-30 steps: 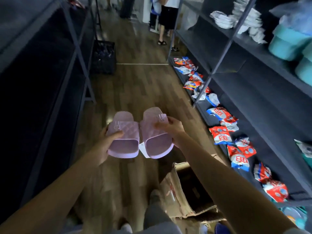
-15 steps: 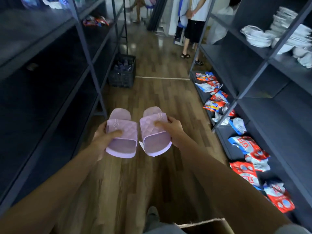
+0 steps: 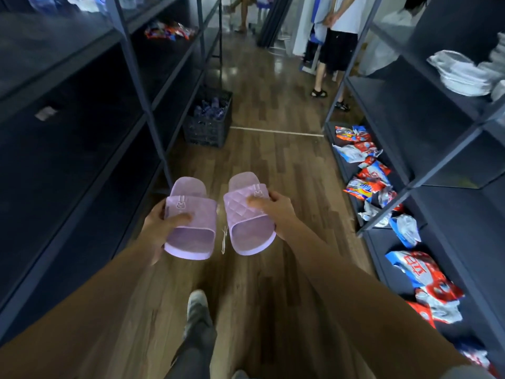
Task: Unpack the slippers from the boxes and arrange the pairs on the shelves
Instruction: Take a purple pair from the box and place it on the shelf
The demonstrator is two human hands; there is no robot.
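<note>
Left hand (image 3: pixel 157 231): reaching forward at the end of an outstretched forearm, gripping the left slipper (image 3: pixel 191 233) from its outer edge, thumb lying across the quilted strap, fingers tucking under the sole.
Right hand (image 3: pixel 276 212): reaching forward likewise, gripping the right slipper (image 3: pixel 250 225) from its outer edge, thumb pressing on the strap beside the small embossed logo, fingers curling round the side and under.
Grip: both hands closing firmly, one slipper in each.
Slipper position: hanging in the air over the wooden floor (image 3: pixel 273 165), in the aisle between the left shelves (image 3: pixel 82 132) and the right shelves (image 3: pixel 437 149), side by side with a narrow gap, not touching.
Slipper direction: lying sole down and strap up, long axes running away from the body, toes pointing down the aisle, heels facing the wearer; right slipper's toe leaning slightly inward.
Tag (image 3: pixel 224 239): dangling in the gap between the pair.
Surroundings: black crate (image 3: pixel 209 124) standing by the left rack's post; red, blue and white packets (image 3: pixel 366 184) lying along the lowest right shelf; bystander (image 3: pixel 338 36) standing at the far end.
</note>
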